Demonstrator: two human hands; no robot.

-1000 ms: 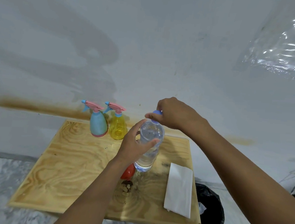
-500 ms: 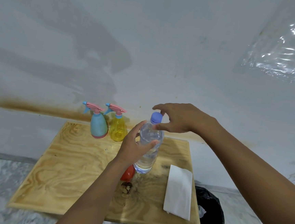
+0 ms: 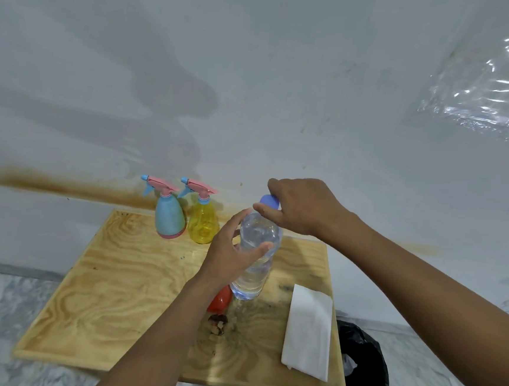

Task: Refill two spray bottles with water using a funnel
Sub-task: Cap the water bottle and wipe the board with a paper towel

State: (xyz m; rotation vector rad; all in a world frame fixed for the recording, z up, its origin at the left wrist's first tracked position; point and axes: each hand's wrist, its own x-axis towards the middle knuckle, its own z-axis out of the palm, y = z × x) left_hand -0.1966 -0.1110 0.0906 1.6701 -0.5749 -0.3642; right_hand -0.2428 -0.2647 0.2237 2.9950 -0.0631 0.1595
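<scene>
Both my hands are on the water bottle above the table.

From the head camera: my left hand wraps the clear bottle's body, holding it upright, while my right hand pinches its blue cap with thumb and fingers. A red funnel peeks out just below my left wrist. The blue sprayer and yellow sprayer stand side by side at the table's far edge; a white cloth lies to the right.

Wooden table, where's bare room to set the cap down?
The wooden table is bare at left-front, below the blue spray bottle. Crowded: clear water bottle, red funnel, white folded napkin on the right.
</scene>
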